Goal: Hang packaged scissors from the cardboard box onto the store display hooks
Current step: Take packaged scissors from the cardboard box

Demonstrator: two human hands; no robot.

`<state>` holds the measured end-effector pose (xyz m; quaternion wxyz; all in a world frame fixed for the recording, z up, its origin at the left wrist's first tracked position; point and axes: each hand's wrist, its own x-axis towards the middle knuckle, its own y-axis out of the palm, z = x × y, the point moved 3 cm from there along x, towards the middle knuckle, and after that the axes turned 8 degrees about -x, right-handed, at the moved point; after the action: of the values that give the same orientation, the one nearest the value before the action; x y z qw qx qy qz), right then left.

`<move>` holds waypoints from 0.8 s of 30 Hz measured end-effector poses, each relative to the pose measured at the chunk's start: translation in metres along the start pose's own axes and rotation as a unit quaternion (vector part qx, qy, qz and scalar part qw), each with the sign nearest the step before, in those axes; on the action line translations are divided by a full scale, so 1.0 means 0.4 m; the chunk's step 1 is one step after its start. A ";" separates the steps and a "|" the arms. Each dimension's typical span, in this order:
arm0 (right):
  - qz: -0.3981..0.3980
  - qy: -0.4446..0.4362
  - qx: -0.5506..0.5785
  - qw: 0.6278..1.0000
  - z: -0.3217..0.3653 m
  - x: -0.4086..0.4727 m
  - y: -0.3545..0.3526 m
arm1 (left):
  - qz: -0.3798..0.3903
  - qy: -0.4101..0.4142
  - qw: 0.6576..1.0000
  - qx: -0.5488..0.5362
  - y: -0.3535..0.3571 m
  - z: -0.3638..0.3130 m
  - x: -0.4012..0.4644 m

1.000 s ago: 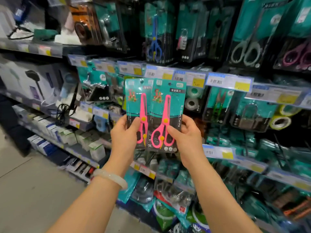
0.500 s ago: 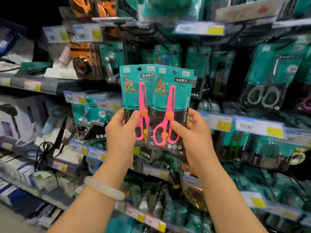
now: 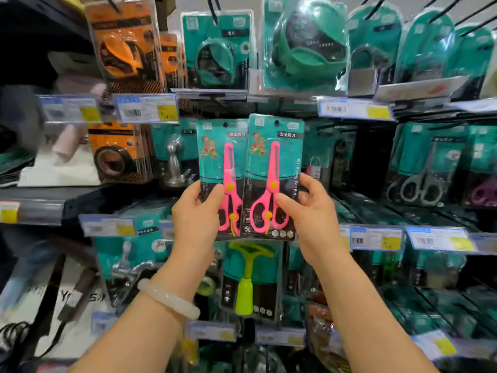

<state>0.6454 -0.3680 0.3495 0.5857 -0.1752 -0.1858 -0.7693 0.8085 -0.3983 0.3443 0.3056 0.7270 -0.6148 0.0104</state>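
- Two teal cards of pink scissors are held upright and side by side before the shelving, the right scissors pack point(image 3: 274, 173) slightly overlapping the left scissors pack point(image 3: 222, 173).
- The long axis of each pack runs vertically; a small hang hole is seen near each top edge, well above where the packs are gripped.
- The left pack is pinched at its lower part by the left hand point(image 3: 196, 219), thumb laid across the front. A pale bangle point(image 3: 168, 298) is worn on that wrist.
- The right pack is pinched low on its right edge by the right hand point(image 3: 309, 214), thumb on the front and fingers behind.
- Since both grips sit at the bottom, the holes lead upward and away from the hands; the coming move is judged to need a hole lined up with a hook tip.
- Which hook is meant cannot be told; grey-handled scissors point(image 3: 419, 184) hang to the right, nearer the right hand.
- Padlocks point(image 3: 361, 68) hang on the row above, price tags point(image 3: 146, 109) between.
- The cardboard box is not in view.
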 end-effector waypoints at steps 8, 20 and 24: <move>-0.054 -0.028 -0.056 0.997 0.026 0.036 0.012 | 0.040 -0.038 0.998 -0.009 0.008 0.016 0.056; -0.068 -0.037 -0.068 0.995 -0.036 0.076 -0.004 | 0.023 -0.041 0.999 -0.007 -0.004 0.037 0.091; -0.052 -0.032 -0.081 0.995 -0.050 0.085 -0.011 | 0.019 -0.041 0.999 -0.012 -0.004 0.042 0.096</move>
<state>0.6314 -0.4050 0.3481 0.5222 -0.2370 -0.1504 -0.8053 0.8134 -0.4399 0.3450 0.2884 0.7116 -0.6404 -0.0205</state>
